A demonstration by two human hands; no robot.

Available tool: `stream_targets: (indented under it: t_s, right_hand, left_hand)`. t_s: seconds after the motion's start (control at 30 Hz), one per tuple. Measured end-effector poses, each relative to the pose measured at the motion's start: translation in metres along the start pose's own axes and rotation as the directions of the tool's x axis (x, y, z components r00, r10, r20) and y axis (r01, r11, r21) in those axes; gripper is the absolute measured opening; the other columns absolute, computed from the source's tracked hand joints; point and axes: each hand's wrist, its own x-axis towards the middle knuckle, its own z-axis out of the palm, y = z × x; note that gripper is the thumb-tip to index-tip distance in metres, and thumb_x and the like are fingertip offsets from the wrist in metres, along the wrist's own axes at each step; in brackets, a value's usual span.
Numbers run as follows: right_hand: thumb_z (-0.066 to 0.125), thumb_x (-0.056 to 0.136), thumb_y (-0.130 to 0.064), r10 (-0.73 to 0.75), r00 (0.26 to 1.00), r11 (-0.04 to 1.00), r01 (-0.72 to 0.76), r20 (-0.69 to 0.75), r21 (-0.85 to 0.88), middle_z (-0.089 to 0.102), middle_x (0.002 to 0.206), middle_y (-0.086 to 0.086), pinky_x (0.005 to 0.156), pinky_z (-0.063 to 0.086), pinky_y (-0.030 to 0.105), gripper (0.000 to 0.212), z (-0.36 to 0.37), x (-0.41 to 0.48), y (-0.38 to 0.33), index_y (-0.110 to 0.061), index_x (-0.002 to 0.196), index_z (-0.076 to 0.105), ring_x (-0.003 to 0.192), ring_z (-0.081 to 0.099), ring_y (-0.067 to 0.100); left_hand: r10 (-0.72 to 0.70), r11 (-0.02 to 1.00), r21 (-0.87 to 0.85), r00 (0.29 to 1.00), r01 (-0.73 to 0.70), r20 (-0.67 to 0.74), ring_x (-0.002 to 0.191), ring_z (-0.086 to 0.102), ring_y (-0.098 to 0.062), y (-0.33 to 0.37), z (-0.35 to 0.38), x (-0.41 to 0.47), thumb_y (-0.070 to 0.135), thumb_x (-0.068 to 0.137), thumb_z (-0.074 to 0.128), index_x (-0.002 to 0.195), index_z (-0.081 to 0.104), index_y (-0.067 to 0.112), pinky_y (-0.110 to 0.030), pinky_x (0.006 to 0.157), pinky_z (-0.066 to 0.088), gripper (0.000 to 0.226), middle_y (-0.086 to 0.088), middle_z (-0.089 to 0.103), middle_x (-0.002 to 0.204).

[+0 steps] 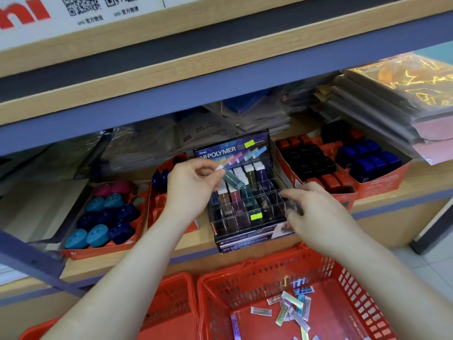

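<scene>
nearest me, a red basket (220, 285) held loose wrapped erasers (291, 307), set low under the shelf (191, 245), likely to keep stock within reach. above it the left hand (191, 185) pinched a teal eraser (232, 179) between thumb and fingertips, tilted over the display case (245, 231), i'd judge to drop it into a slot. the right hand (316, 212) curled its fingers on the case's clear right wall, probably to steady it, though blur hid the exact hold. beyond, a tray of round blue and pink items (98, 251) sat left, and paper stacks (367, 101) lay at the back.
</scene>
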Motion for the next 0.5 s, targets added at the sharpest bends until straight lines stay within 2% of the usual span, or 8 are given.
stream_targets:
  t_s: [0.13, 0.27, 0.33, 0.43, 0.5]
  right_hand:
    - [0.050, 0.097, -0.021, 0.003, 0.999, 1.000, -0.004, 0.045, 0.012, 0.039, 0.145, 0.003, 0.096, 0.048, 0.035, 0.048, 0.001, 0.000, -0.002, -0.026, 0.145, 0.045, 0.114, 0.058, 0.022]
    - [0.050, 0.097, -0.020, -0.021, 0.998, 1.000, 0.020, 0.058, 0.010, 0.041, 0.146, 0.003, 0.098, 0.045, 0.035, 0.048, 0.001, -0.002, -0.003, -0.027, 0.145, 0.044, 0.118, 0.055, 0.023]
    - [0.050, 0.097, -0.020, -0.027, 0.998, 1.000, 0.026, 0.054, 0.009, 0.043, 0.145, 0.003, 0.101, 0.044, 0.035, 0.048, 0.001, -0.002, -0.003, -0.027, 0.144, 0.045, 0.122, 0.053, 0.022]
    - [0.050, 0.097, -0.021, -0.026, 0.998, 1.000, 0.025, 0.052, 0.011, 0.044, 0.144, 0.003, 0.101, 0.044, 0.035, 0.048, 0.001, -0.001, -0.003, -0.027, 0.144, 0.046, 0.122, 0.053, 0.021]
    - [0.050, 0.096, -0.020, -0.035, 0.998, 0.999, 0.034, 0.048, 0.004, 0.046, 0.142, 0.003, 0.100, 0.044, 0.035, 0.048, 0.002, -0.001, -0.002, -0.027, 0.144, 0.046, 0.122, 0.053, 0.022]
  left_hand:
    - [0.034, 0.999, 0.036, 0.999, -0.034, 0.022, 0.069, 0.068, -0.016, -0.002, 0.007, 0.003, 0.017, 0.084, 0.074, 0.080, 0.071, 0.027, -0.037, 0.072, 0.060, 0.011, 0.001, 0.069, 0.071]
    - [0.096, 0.985, 0.134, 0.993, -0.105, 0.070, 0.072, 0.060, -0.004, -0.001, 0.012, 0.002, 0.018, 0.085, 0.074, 0.089, 0.073, 0.021, -0.016, 0.069, 0.051, 0.006, 0.010, 0.066, 0.078]
    - [0.155, 0.957, 0.231, 0.983, -0.175, 0.099, 0.074, 0.058, -0.002, 0.003, 0.015, 0.000, 0.019, 0.086, 0.072, 0.097, 0.074, 0.018, -0.010, 0.068, 0.047, 0.011, 0.012, 0.065, 0.081]
    - [0.313, 0.856, 0.371, 0.932, -0.361, 0.185, 0.076, 0.058, -0.009, 0.007, 0.019, -0.002, 0.021, 0.088, 0.070, 0.103, 0.074, 0.014, -0.024, 0.078, 0.052, 0.017, 0.008, 0.064, 0.084]
    - [0.368, 0.814, 0.396, 0.905, -0.425, 0.214, 0.076, 0.058, -0.011, 0.004, 0.023, -0.002, 0.021, 0.088, 0.070, 0.102, 0.074, 0.014, -0.032, 0.080, 0.053, 0.016, 0.006, 0.063, 0.083]
